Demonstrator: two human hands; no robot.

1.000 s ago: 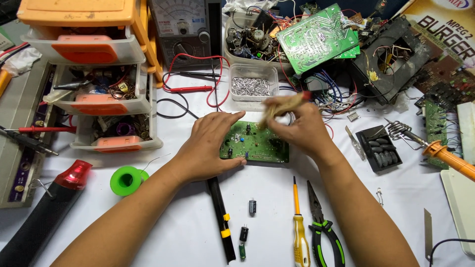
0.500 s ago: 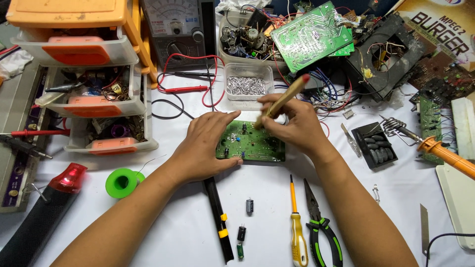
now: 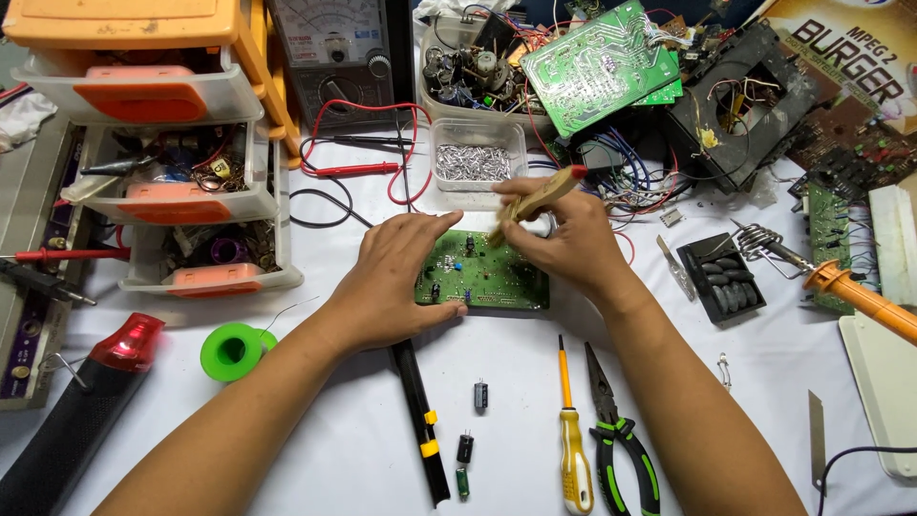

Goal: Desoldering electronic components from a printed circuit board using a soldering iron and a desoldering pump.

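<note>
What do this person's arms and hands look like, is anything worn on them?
Both forearms are bare up to the bottom edge of the picture: no sleeves show. The left hand and right hand wear no gloves, and no watch, bracelet or ring can be seen. Fingernails look short and unpainted. No cables or markings are on either arm.
</note>
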